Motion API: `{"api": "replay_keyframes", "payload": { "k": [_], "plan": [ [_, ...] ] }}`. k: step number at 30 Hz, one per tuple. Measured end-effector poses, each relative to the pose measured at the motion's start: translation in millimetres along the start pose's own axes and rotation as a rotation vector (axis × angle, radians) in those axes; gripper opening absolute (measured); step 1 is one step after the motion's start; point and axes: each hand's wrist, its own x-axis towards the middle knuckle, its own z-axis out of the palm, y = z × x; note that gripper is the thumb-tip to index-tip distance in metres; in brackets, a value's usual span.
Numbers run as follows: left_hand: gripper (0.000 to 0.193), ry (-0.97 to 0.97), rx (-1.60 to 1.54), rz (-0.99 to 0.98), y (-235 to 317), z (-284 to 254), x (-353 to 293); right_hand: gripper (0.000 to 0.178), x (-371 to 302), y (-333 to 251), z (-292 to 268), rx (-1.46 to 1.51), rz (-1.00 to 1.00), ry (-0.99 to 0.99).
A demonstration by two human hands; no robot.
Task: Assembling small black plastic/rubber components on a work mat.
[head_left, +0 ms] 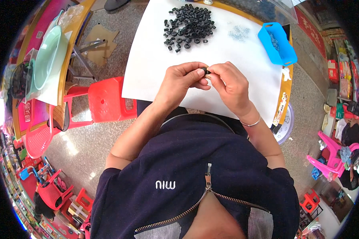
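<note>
Over the near part of a white tabletop (147, 71), my two hands meet around one small black ring-shaped part (205, 71). My left hand (183, 79) pinches it between thumb and fingers. From the other side, the thumb and forefinger of my right hand (232, 83) close at the same part; whether they hold a separate tiny piece is hidden. Farther off lies a heap of similar small black parts (189, 24), some of them showing round holes. To its right, small clear bluish pieces (238, 33) are scattered on the white surface.
A blue plastic basket (284, 55) with small pieces inside stands at the table's right edge. Left of the table is a red stool (107, 99). A pale green basin (50, 57) rests on another table farther left. A pink stool (331, 155) stands at the far right.
</note>
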Motion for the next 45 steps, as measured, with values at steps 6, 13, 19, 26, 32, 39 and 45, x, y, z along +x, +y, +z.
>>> {"api": "replay_keyframes", "payload": {
  "k": [6, 13, 19, 26, 32, 39, 45],
  "plan": [
    [0.03, -0.078, 0.13, -0.019, 4, -3, 5, 0.014, -4, 1, 9, -0.016, 0.002, 0.007],
    [0.032, -0.243, 0.134, -0.181, 7, -15, 9, 0.013, -11, 3, 5, 0.185, 0.164, -0.131],
    [0.029, -0.107, -0.05, -0.159, -7, -8, 10, 0.021, -11, 11, 12, 0.167, 0.172, 0.014],
    [0.031, 0.017, 0.262, -0.037, -22, 21, 5, 0.036, -11, -8, 48, 0.519, 0.638, 0.151],
    [0.027, 0.121, 0.298, 0.163, -47, 16, 13, 0.033, -9, 1, 60, 0.396, 0.438, 0.203],
    [0.031, -0.012, -0.316, -0.122, -19, 1, 18, 0.02, 0, -2, 35, 0.79, 0.722, 0.019],
    [0.039, -0.076, -0.308, -0.174, -21, -10, 20, 0.016, 4, 29, 22, 0.365, 0.414, 0.061]
  ]
}}
